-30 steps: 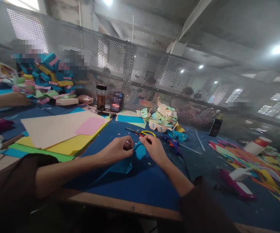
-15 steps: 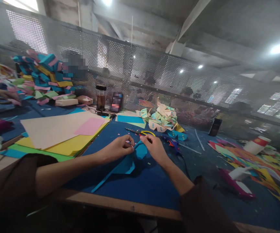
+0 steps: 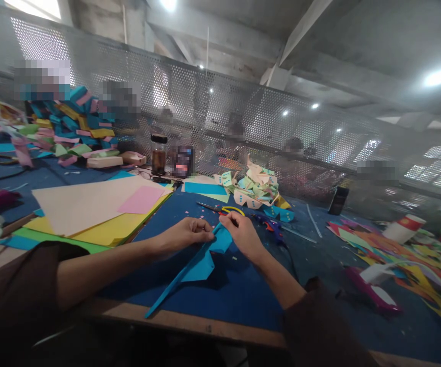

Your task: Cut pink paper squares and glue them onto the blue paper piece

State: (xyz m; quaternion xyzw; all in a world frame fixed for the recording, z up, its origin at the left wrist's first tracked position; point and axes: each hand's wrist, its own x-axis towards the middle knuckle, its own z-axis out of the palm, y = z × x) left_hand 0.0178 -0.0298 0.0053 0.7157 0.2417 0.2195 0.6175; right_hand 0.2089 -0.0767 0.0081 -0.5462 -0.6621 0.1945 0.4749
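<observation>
Probably light and easily creased, the bright-blue folded paper cutout [image 3: 200, 267] is pinched near its far end by the left hand [image 3: 191, 232] and right hand [image 3: 242, 233], over the dark-blue tabletop [image 3: 247, 300]; its narrow folded edge [image 3: 166, 291] is best gripped.

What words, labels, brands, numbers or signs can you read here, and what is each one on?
None can be read.
Red-and-white cup: red marking, no legible lettering.
Upright screen beside the jar: too blurred to read.
Glue gun: any print is too small to read.
Blue folded paper: no print visible.
</observation>
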